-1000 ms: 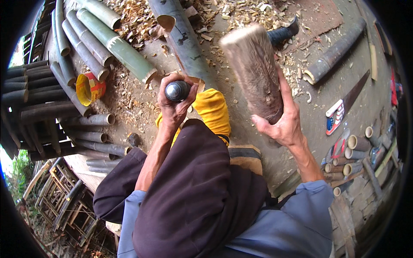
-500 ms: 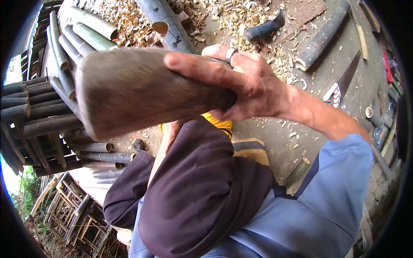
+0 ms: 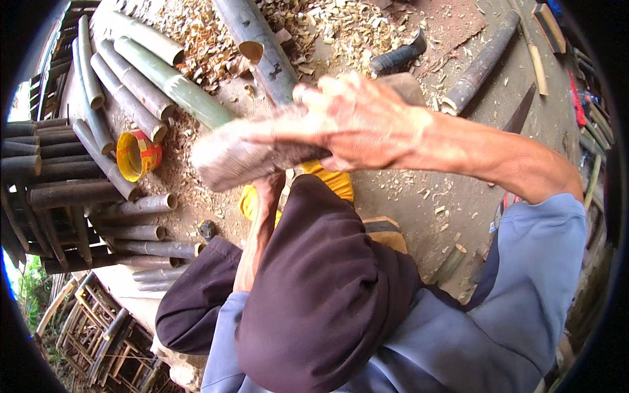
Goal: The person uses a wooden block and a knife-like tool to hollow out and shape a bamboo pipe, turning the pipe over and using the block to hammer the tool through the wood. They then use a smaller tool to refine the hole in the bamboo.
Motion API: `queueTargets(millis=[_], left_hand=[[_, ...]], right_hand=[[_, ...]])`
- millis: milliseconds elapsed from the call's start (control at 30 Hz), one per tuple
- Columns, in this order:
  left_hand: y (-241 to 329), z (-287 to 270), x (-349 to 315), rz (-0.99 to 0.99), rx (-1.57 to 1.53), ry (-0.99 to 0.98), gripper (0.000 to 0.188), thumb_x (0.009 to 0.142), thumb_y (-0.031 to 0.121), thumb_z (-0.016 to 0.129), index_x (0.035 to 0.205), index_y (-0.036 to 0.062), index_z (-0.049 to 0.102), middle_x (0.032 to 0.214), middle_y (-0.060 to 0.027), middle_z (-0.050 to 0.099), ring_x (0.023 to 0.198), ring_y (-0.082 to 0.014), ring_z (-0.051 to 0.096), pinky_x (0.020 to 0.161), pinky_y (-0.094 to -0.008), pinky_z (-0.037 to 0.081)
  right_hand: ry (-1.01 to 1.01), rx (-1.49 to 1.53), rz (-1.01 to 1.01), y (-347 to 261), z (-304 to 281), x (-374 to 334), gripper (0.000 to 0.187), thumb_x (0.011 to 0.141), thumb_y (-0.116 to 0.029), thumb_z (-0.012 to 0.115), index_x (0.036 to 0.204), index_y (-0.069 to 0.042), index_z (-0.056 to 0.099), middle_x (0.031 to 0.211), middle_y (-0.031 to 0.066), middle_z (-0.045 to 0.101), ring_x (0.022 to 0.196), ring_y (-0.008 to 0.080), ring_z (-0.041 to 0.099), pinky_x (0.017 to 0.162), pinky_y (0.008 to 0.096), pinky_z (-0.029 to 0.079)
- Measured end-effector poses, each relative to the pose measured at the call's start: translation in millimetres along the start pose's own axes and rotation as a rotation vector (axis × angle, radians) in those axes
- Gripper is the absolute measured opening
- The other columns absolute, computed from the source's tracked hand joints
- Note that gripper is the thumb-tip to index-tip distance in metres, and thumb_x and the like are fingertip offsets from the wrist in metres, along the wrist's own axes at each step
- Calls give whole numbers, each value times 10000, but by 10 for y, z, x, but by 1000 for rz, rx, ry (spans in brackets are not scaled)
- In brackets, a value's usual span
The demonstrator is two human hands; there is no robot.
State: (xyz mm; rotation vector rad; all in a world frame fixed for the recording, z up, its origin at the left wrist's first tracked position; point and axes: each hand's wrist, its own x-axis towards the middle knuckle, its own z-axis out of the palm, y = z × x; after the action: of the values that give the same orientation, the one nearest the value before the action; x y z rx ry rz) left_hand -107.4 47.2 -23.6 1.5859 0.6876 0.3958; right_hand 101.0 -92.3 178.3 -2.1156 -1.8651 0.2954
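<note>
My right hand (image 3: 357,121) is wrapped round a thick, worn wooden mallet (image 3: 226,154). Its broad grey-brown head points left and is smeared by motion. To the right of the hand, another piece of grey-brown wood (image 3: 406,88) shows; I cannot tell whether it belongs to the mallet. Under the mallet head, my left hand (image 3: 267,187) reaches down between my knees. Its fingers are hidden, so what it holds does not show. Yellow material (image 3: 331,180) lies just beyond my knee, beside that hand. A dark grey bamboo pole (image 3: 268,65) slants away just beyond the mallet.
Several bamboo poles (image 3: 180,92) lie at the far left, near a yellow-and-red round container (image 3: 139,156). Wood chips (image 3: 341,26) cover the far floor. A black-wrapped, bent object (image 3: 398,54), another bamboo pole (image 3: 481,62) and a saw blade (image 3: 521,111) lie at the right.
The mallet has dropped away from the camera and shifted right with my right hand. The yellow-and-red container, earlier hidden behind it, now shows. My left hand stays low between the knees.
</note>
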Motion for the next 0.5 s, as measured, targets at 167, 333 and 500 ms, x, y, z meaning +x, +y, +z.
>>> queueTargets(millis=[167, 333, 500], left_hand=[[15, 57, 12, 24, 36, -17, 581, 734, 181, 768, 1214, 15, 488, 1198, -109, 540, 1042, -221, 539, 910, -348, 428], [-192, 137, 28, -95, -154, 95, 648, 716, 191, 790, 1242, 8, 459, 1244, -116, 513, 1064, -219, 526, 925, -345, 416], [-307, 24, -5, 105, 159, -31, 476, 817, 206, 681, 1211, 13, 496, 1186, -116, 573, 1047, -249, 555, 910, -378, 431]], right_hand=[[246, 171, -76, -1, -37, -11, 850, 629, -183, 722, 1375, -375, 365, 962, 114, 534, 779, 287, 566, 710, 391, 505], [-85, -3, 18, -39, -85, 176, 900, 646, -248, 748, 1404, -390, 284, 925, 139, 528, 781, 316, 581, 681, 413, 519], [419, 417, -103, -52, 89, 131, 958, 528, -105, 777, 1366, -358, 390, 931, 123, 543, 755, 308, 578, 683, 383, 515]])
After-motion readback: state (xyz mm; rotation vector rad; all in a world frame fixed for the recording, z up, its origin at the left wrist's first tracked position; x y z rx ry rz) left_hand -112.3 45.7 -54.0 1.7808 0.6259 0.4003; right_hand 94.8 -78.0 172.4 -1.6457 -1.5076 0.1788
